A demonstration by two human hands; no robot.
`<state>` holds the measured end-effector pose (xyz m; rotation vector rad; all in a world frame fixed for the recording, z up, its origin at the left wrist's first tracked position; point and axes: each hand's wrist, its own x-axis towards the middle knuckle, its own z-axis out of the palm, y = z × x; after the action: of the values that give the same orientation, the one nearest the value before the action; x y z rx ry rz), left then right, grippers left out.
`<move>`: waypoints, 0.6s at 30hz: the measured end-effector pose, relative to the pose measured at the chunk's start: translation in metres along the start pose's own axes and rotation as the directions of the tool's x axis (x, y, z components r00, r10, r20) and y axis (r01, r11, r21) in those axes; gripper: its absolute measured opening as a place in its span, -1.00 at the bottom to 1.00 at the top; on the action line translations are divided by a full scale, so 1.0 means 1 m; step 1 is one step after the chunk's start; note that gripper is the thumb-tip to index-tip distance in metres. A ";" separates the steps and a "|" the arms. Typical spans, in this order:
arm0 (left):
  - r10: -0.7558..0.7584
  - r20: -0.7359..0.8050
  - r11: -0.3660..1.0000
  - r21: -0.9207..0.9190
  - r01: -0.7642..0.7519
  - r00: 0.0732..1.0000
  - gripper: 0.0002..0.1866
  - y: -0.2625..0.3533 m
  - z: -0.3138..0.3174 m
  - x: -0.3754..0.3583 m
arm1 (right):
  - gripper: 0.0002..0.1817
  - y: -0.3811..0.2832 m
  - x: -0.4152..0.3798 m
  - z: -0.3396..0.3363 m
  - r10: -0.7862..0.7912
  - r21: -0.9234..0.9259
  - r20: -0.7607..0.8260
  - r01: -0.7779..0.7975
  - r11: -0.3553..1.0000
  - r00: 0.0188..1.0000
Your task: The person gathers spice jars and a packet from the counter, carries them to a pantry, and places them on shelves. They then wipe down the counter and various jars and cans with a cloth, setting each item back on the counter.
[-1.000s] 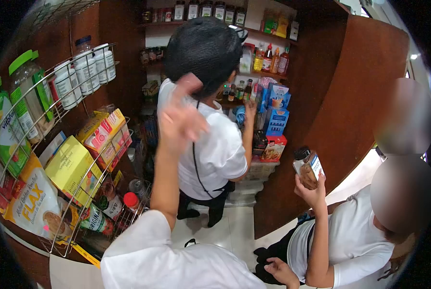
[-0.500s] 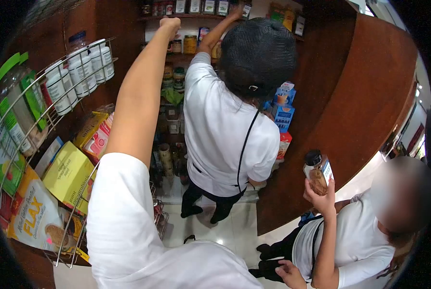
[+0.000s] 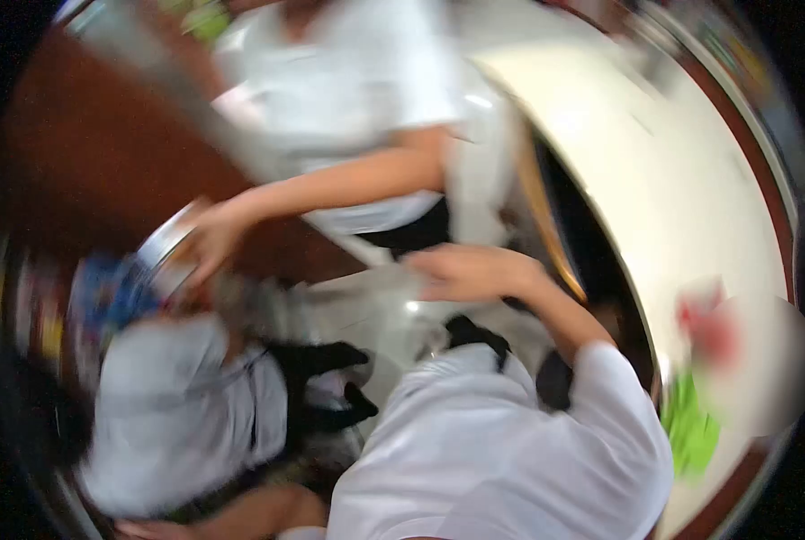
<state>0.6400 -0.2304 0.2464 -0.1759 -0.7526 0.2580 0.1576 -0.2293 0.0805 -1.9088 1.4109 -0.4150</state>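
Observation:
The view is badly smeared by motion. My right hand [image 3: 474, 272] hangs in front of my white shirt, its fingers pointing left and loosely stretched, with nothing visible in them. It is nearest to the person across from me. What looks like my left hand [image 3: 155, 531] is low at the left edge, mostly cut off, and its fingers cannot be read. The person facing me reaches out left with one hand [image 3: 218, 238], gripping a blurred container with a white label [image 3: 168, 241]. That container is well apart from my hands.
Another person in a white shirt [image 3: 186, 396] is at the left, beside blurred shelf goods [image 3: 105, 292]. A brown wooden panel [image 3: 105, 153] stands behind. At the right curves a cream counter [image 3: 690, 216], with a bright green item [image 3: 690, 427] and a red one [image 3: 708, 324].
My view has swung right, away from the shelves. My left arm, raised toward the shelf before, is now low. My right hand is now plainly in view. The person with the jar now reaches left.

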 end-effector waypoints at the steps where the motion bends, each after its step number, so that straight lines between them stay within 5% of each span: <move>1: -0.402 0.521 0.860 -0.069 0.506 0.753 -0.39 -0.001 0.027 -0.063 | -0.52 -0.008 -0.017 0.006 0.004 0.017 -0.167 -0.001 1.000 0.986; 2: -0.385 0.904 0.561 0.068 0.825 0.188 -0.52 0.006 0.042 -0.113 | -0.54 -0.015 -0.036 0.010 0.032 0.052 -0.241 -0.020 0.998 0.970; 3: -0.597 0.788 0.709 0.430 0.559 0.150 -0.49 -0.028 0.002 -0.151 | -0.57 -0.009 -0.049 0.022 0.011 0.109 -0.399 0.035 0.993 0.917; 4: -0.770 0.635 0.333 0.486 0.808 -0.066 -0.59 -0.011 0.040 -0.198 | -0.60 -0.023 -0.076 0.017 0.156 0.237 -0.385 -0.066 0.969 0.910; 6: -0.852 0.420 0.030 0.634 0.773 -0.311 -0.63 -0.008 0.053 -0.253 | -0.72 -0.022 -0.117 0.033 0.240 0.231 -0.681 -0.108 0.967 0.691; 9: -0.770 0.395 -0.123 0.679 0.724 -0.501 -0.71 0.013 0.079 -0.293 | -0.72 -0.034 -0.212 0.036 0.260 0.231 -0.964 -0.302 0.925 0.059; 11: -0.636 0.504 -0.149 0.663 0.734 -0.584 -0.75 0.038 0.094 -0.319 | -0.70 -0.036 -0.292 0.050 0.070 0.314 -0.920 -0.621 0.718 -0.385; 13: -0.445 0.595 -0.197 0.664 0.721 -0.670 -0.76 0.058 0.107 -0.347 | -0.58 -0.045 -0.363 0.064 0.107 0.537 -0.759 -0.526 0.660 -0.642; 14: -0.318 0.631 -0.195 0.686 0.701 -0.707 -0.76 0.072 0.122 -0.355 | -0.42 -0.037 -0.407 0.082 0.034 0.529 -0.833 -0.777 0.342 -0.552; 15: -0.186 0.655 -0.185 0.708 0.681 -0.732 -0.76 0.088 0.139 -0.363 | -0.16 -0.030 -0.441 0.096 0.149 0.553 -0.833 -0.792 0.258 -0.533; 18: 0.173 0.787 -0.145 0.615 0.775 -0.593 -0.69 0.155 0.184 -0.402 | 0.12 0.009 -0.502 0.135 0.353 0.544 -0.830 -0.764 0.346 -0.431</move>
<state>0.2051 -0.1881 0.0783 -0.1872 -2.3034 -2.0165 0.0608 0.2806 0.0576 -0.1076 3.4009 -0.9906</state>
